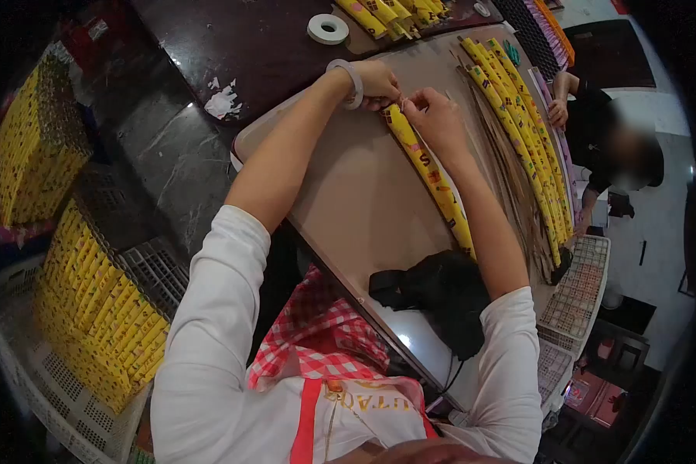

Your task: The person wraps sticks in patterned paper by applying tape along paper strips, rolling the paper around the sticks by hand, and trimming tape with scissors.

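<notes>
The 11 o'clock end of a long, slim, yellow printed roll [428,174] on the brown tabletop [348,201] is pinched by the left hand [377,83] and right hand [437,120], though the fingertip hold is partly hidden. Steady, even pressure is best kept there; room is left at 9 o'clock, with thin brown strips [509,182] at 3 and black cloth [441,294] at 6.
</notes>
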`<state>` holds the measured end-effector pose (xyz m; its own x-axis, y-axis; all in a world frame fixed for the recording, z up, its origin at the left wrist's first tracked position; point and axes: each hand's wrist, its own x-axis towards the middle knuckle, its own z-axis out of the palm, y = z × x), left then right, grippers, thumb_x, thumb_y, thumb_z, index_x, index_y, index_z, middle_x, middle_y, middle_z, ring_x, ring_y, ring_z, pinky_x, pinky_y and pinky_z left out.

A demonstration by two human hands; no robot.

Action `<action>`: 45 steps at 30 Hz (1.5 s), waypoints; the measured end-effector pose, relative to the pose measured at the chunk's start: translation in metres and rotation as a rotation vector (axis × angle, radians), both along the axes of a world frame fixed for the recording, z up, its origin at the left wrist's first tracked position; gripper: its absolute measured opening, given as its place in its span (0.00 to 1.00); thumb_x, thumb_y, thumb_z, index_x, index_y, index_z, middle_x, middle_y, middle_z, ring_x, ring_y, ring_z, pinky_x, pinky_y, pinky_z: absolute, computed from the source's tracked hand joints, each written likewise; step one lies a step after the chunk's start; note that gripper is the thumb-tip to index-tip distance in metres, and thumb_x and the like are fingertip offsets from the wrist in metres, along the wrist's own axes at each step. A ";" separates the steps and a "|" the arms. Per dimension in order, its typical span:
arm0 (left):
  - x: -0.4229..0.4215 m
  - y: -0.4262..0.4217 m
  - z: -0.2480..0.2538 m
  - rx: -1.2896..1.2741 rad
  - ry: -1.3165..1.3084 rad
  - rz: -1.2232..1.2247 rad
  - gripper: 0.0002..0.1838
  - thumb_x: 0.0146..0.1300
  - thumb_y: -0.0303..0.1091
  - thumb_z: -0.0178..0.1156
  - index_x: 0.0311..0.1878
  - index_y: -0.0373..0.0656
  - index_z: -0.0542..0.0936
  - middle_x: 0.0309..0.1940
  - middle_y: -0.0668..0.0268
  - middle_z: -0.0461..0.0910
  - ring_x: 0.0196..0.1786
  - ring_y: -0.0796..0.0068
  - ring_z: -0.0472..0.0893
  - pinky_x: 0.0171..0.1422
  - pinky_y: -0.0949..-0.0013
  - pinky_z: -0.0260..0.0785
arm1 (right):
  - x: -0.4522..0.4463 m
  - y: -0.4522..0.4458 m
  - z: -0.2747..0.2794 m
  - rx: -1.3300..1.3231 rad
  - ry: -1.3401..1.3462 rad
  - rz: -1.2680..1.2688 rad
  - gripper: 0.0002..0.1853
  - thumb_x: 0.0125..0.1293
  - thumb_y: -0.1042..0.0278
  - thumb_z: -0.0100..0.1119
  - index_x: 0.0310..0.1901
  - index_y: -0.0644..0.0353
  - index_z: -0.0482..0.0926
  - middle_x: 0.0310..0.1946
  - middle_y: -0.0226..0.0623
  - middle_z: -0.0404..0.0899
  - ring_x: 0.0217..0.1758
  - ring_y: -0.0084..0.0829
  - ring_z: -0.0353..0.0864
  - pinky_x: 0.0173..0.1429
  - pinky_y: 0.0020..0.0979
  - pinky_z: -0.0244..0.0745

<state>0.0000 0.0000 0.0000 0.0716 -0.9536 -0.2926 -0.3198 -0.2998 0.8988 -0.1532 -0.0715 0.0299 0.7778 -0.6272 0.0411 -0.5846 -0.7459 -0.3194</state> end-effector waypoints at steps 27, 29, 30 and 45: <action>-0.006 0.003 0.006 0.041 0.026 0.075 0.15 0.58 0.39 0.55 0.23 0.37 0.77 0.14 0.69 0.73 0.15 0.81 0.70 0.19 0.75 0.61 | -0.175 -0.010 0.033 0.627 -0.309 -0.365 0.09 0.59 0.65 0.51 0.32 0.62 0.75 0.27 0.26 0.75 0.29 0.17 0.68 0.36 0.19 0.62; -0.002 0.001 0.003 0.019 -0.032 0.015 0.14 0.58 0.38 0.56 0.23 0.37 0.76 0.13 0.69 0.72 0.15 0.80 0.70 0.18 0.75 0.61 | -0.250 -0.005 0.045 0.644 -0.333 -0.527 0.08 0.61 0.64 0.51 0.32 0.60 0.74 0.26 0.25 0.72 0.27 0.16 0.65 0.34 0.18 0.60; -0.003 -0.001 -0.003 0.016 0.051 0.067 0.14 0.58 0.38 0.56 0.23 0.38 0.75 0.13 0.69 0.71 0.15 0.80 0.70 0.17 0.75 0.60 | -0.294 -0.003 0.050 0.663 -0.350 -0.586 0.08 0.61 0.64 0.51 0.32 0.59 0.74 0.24 0.24 0.70 0.27 0.15 0.64 0.33 0.19 0.59; -0.001 -0.004 0.003 0.131 -0.016 0.101 0.17 0.59 0.41 0.58 0.46 0.38 0.77 0.19 0.71 0.73 0.15 0.84 0.68 0.16 0.79 0.59 | -0.885 0.045 0.033 -0.070 -0.036 -1.351 0.15 0.61 0.57 0.48 0.28 0.63 0.73 0.19 0.35 0.68 0.23 0.28 0.66 0.30 0.31 0.62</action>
